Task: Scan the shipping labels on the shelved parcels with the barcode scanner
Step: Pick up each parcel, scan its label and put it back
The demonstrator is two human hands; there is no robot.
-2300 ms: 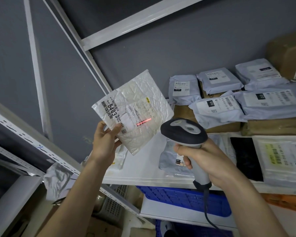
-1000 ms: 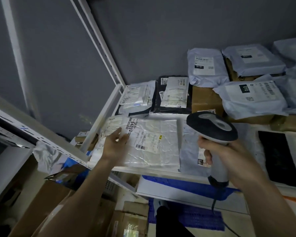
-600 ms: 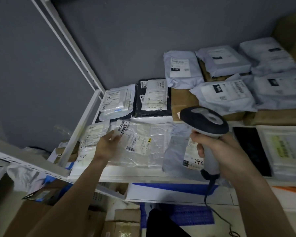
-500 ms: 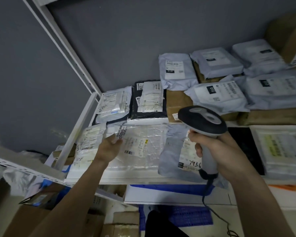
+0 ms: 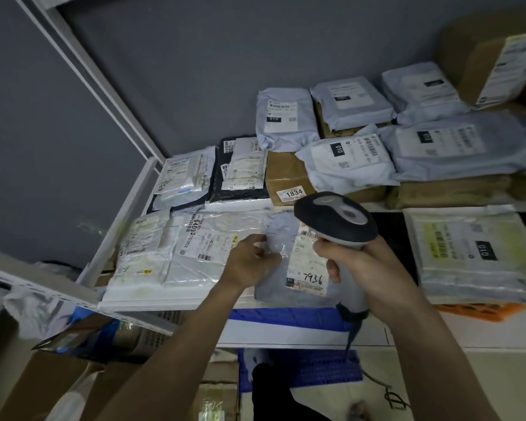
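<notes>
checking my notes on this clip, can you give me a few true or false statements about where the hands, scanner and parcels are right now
1. The right hand grips the barcode scanner by its handle. True.
2. The left hand holds the clear bubble mailer up in the air. False: the clear bubble mailer, marked 6403, lies flat on the shelf, and the left hand is at the edge of the grey parcel next to it.
3. The grey parcel's label has 7936 handwritten on it. True.
4. The brown box carries a sticker reading 1834. True.
5. The scanner is lying on the shelf. False: it is held above the parcels.
</notes>
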